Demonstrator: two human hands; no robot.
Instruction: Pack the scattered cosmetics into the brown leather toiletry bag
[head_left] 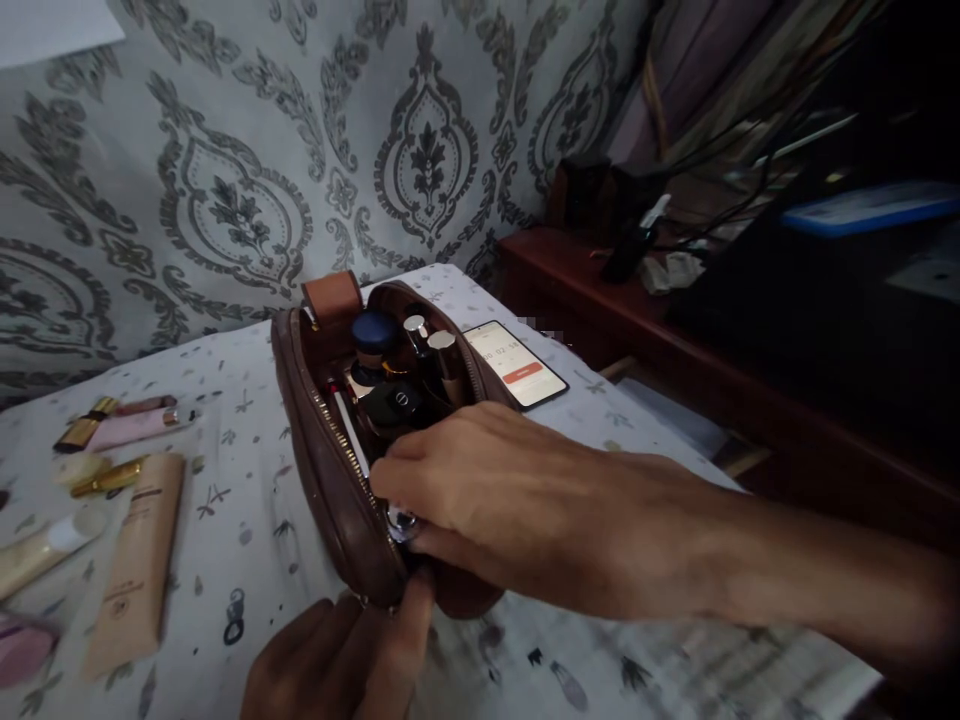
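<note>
A brown leather pouch (322, 440) stands open on the bed, packed with bottles and compacts, a blue-capped jar (373, 335) at its back. My right hand (510, 500) reaches across its near end, fingers pinched on a small silver item (403, 523) at the zipper edge. My left hand (352, 655) sits below, thumb pressed up against the pouch's near end, holding it steady.
Beige tubes (135, 560), gold lipsticks (105, 478) and a pink tube (135, 425) lie on the patterned sheet at the left. A phone (517, 365) with a lit timer screen lies right of the pouch. A dark wooden table (675, 350) with cables stands at the right.
</note>
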